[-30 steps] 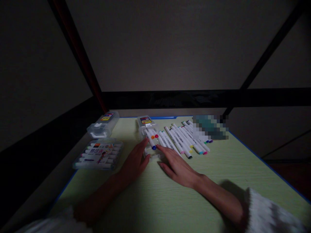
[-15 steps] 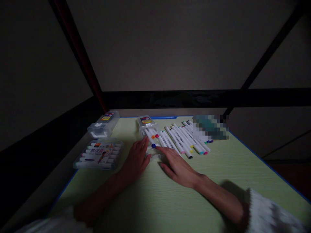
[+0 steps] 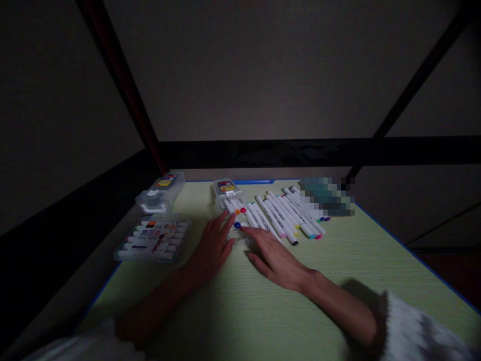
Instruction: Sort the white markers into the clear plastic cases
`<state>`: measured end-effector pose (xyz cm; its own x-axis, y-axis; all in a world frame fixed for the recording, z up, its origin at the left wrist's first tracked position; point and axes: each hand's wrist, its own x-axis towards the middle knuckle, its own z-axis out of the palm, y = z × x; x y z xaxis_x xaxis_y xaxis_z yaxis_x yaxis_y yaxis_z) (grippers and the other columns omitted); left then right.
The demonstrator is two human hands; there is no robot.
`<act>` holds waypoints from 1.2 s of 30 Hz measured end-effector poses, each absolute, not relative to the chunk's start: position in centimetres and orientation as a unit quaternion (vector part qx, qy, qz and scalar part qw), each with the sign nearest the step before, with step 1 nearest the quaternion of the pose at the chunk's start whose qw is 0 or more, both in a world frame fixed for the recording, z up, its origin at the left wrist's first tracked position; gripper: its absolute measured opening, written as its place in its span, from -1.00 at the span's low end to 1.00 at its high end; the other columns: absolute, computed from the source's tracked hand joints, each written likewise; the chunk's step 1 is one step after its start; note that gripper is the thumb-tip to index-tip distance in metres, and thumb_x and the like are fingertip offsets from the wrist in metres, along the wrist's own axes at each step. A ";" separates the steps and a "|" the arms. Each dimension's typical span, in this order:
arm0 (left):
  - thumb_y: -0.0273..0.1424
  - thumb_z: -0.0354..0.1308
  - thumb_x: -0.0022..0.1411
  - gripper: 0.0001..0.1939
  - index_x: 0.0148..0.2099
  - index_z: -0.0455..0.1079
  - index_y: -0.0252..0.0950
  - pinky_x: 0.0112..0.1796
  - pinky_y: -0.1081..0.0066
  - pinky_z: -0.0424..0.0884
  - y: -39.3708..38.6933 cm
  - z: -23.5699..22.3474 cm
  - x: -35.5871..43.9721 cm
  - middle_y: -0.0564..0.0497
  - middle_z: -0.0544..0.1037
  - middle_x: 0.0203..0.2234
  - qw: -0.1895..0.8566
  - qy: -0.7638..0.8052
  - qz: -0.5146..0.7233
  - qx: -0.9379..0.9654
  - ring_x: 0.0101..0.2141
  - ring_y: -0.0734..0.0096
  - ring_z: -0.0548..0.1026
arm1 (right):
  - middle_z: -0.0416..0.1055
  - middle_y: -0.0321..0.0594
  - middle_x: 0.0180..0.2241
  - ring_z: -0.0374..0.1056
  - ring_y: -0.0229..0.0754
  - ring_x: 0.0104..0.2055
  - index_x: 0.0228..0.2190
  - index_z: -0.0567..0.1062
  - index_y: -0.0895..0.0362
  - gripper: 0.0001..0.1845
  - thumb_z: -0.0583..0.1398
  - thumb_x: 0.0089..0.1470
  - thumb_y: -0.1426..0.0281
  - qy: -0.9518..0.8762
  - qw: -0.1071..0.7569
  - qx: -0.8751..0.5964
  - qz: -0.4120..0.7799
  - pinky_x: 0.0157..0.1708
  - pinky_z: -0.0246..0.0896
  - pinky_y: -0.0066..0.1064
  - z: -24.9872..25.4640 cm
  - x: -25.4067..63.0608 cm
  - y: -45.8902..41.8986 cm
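Observation:
A clear plastic case (image 3: 242,241) lies opened out in front of me, its labelled half (image 3: 227,186) at the back. White markers with orange (image 3: 237,211), red (image 3: 243,210) and blue (image 3: 237,225) caps lie in it, ends toward me. My left hand (image 3: 212,243) rests at the case's left side, fingers stretched out, one fingertip at the orange cap. My right hand (image 3: 277,261) comes from the right, its index fingertip at the blue cap and its thumb apart. Neither hand grips anything. The left hand partly covers the blue-capped marker and the case.
Several loose white markers (image 3: 280,215) lie in slanting rows on the pale green table (image 3: 233,311). At the left are a filled marker case (image 3: 154,239) and another clear case (image 3: 161,193) behind it. A pixelated greenish object (image 3: 326,195) lies at the back right.
The fingers of my left hand have moved slightly right and up, over the blue-capped marker to the orange cap. My right hand has barely moved.

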<state>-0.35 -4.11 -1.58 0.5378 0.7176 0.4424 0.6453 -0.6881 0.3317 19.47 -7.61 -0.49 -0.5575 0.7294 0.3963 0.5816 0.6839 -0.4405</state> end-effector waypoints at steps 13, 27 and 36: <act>-0.42 -0.11 0.27 -0.41 0.29 -0.22 -0.23 0.10 0.11 0.11 -3.8 -2.1 -0.6 -0.16 0.07 0.20 0.067 0.376 0.307 0.872 0.14 0.17 0.09 | 0.21 0.05 0.06 0.13 -0.02 0.11 0.12 0.03 0.23 -0.45 0.02 0.09 0.50 -0.873 0.279 -0.376 0.137 0.08 0.08 -0.04 -0.4 19.4 -7.6; -0.45 -0.08 0.24 -0.47 0.24 -0.03 -0.21 0.10 0.09 0.13 -4.0 -1.5 -0.4 -0.14 0.18 0.12 0.085 0.382 0.304 0.868 0.11 0.17 0.14 | 0.21 0.03 0.06 0.13 -0.02 0.10 0.13 0.02 0.19 -0.45 0.02 0.10 0.49 -0.873 0.278 -0.375 0.139 0.07 0.09 -0.04 -0.4 19.5 -7.6; -0.43 -0.08 0.25 -0.48 0.24 -0.05 -0.28 0.11 0.13 0.12 -3.9 -1.6 -0.5 -0.17 0.17 0.12 0.064 0.374 0.311 0.872 0.12 0.19 0.14 | 0.21 0.03 0.07 0.12 -0.02 0.11 0.12 0.02 0.22 -0.44 0.02 0.09 0.51 -0.876 0.270 -0.374 0.137 0.07 0.09 -0.06 -0.4 19.5 -7.7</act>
